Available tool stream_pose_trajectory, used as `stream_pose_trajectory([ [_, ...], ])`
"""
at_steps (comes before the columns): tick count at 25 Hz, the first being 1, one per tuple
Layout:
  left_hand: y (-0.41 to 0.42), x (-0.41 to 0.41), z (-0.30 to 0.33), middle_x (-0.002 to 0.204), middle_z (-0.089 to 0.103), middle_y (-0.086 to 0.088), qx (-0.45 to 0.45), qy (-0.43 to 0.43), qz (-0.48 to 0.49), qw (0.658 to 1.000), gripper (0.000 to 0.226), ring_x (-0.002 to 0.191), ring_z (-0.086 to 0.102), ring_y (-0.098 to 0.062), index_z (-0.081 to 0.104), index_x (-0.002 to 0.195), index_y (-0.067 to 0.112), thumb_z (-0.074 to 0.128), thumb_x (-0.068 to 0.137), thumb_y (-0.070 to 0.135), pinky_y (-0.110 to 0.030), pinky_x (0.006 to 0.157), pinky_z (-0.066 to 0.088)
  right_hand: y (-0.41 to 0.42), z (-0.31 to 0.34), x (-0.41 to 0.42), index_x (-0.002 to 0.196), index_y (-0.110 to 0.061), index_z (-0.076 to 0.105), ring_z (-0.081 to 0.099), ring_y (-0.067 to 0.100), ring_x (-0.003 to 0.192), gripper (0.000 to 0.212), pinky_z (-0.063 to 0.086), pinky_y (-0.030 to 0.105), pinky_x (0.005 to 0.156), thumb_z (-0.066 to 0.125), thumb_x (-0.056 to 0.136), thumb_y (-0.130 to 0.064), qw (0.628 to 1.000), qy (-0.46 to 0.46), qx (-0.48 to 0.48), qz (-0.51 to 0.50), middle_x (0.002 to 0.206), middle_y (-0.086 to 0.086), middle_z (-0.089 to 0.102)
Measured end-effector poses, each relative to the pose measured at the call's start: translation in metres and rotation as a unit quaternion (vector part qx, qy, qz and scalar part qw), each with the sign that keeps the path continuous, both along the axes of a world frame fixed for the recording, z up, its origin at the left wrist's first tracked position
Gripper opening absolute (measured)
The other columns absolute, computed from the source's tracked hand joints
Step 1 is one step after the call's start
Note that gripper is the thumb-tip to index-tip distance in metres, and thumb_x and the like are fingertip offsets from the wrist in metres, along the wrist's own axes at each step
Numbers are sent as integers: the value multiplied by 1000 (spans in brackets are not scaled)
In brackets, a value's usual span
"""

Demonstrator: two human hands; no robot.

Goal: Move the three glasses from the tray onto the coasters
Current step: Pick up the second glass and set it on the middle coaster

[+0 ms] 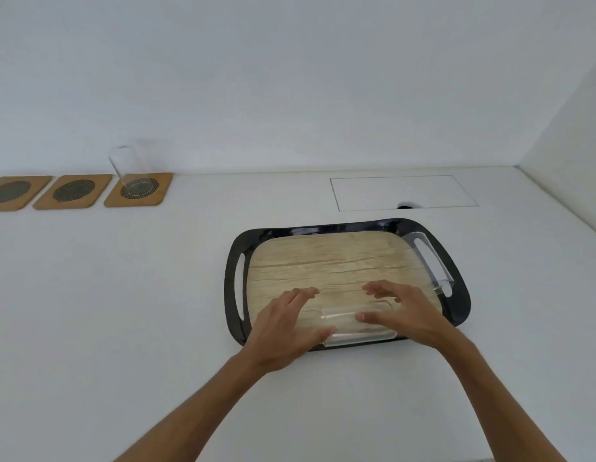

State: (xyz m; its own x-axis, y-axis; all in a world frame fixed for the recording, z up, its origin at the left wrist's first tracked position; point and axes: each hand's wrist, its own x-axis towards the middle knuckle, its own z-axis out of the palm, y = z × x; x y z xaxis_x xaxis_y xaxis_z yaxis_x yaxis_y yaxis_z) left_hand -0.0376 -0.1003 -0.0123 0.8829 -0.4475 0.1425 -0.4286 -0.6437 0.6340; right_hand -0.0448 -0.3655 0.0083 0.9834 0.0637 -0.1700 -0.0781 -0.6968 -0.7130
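A black tray [234, 321] with a wood-look bottom lies on the white counter. One clear glass [348, 325] lies on its side at the tray's near edge, between my hands. My left hand [283, 331] has its thumb at the glass's left end, fingers spread. My right hand [400, 311] hovers over its right part, thumb touching it, fingers apart. A second glass [426, 258] lies on its side along the tray's right handle. A third glass [129, 171] stands upright on the rightmost of three cork coasters [156, 191]. The middle coaster [73, 191] and left coaster [13, 193] are bare.
A white wall runs behind the counter and a side wall closes the right. A rectangular outlined panel [403, 193] with a small dark notch sits in the counter behind the tray.
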Motion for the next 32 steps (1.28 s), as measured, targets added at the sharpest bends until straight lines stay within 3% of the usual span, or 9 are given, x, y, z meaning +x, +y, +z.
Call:
stream_pose_trajectory([
  [4,-25,3,-6,142,50,8,68,57,-36,995,87,124,46,-11,37,142,32,58,70,77,-30,101,35,-12,-11,1,113,-49,61,62,-1,108,76,49,13,81,78,47,-81,998,40,29,47,113,-25,65],
  [9,-29,2,-12,125,61,9,24,86,-28,996,79,106,54,-6,45,136,30,68,69,67,-29,93,46,-13,-12,5,105,-45,69,67,6,102,60,60,32,88,88,51,-64,994,52,70,62,109,-16,72],
  [12,-28,4,-8,116,64,12,-1,88,-19,996,80,99,58,-4,50,132,28,71,65,66,-32,90,51,-7,-1,9,100,-48,69,68,0,95,57,60,33,88,90,48,-59,995,34,79,59,101,-20,73],
  [15,-25,8,0,110,64,16,-42,97,-13,994,80,97,61,1,51,132,27,76,64,62,-31,87,53,5,22,15,108,-49,65,68,2,94,67,59,33,84,91,47,-58,994,-21,98,53,97,-17,73],
  [18,-24,16,12,110,65,19,-79,100,-13,992,76,100,61,4,52,130,29,80,63,55,-29,88,52,24,46,20,121,-53,54,66,6,101,81,54,29,89,93,51,-52,988,-78,121,50,104,-9,71],
  [22,-24,24,29,110,66,22,-142,110,7,984,61,104,60,4,57,113,33,84,61,50,-13,83,46,56,68,25,134,-55,42,59,-2,116,94,47,25,94,94,57,-44,976,-148,150,59,110,-18,68],
  [27,-17,30,43,95,71,10,-229,87,41,969,46,93,67,-11,63,98,31,88,60,36,-29,81,54,92,72,24,146,-50,29,57,-1,121,107,43,15,96,92,60,-42,958,-210,193,39,118,-24,65],
  [30,-10,32,47,98,72,12,-259,69,58,962,53,96,68,-10,63,107,32,88,60,34,-27,81,55,106,69,22,145,-50,31,57,-5,119,104,40,11,95,86,57,-58,961,-194,198,2,122,-23,64],
  [32,-3,33,48,98,71,14,-266,58,74,959,57,99,67,-8,63,110,31,86,58,35,-24,81,55,117,63,19,140,-47,39,59,-7,111,95,43,10,92,85,57,-60,966,-192,175,-15,114,-27,66],
])
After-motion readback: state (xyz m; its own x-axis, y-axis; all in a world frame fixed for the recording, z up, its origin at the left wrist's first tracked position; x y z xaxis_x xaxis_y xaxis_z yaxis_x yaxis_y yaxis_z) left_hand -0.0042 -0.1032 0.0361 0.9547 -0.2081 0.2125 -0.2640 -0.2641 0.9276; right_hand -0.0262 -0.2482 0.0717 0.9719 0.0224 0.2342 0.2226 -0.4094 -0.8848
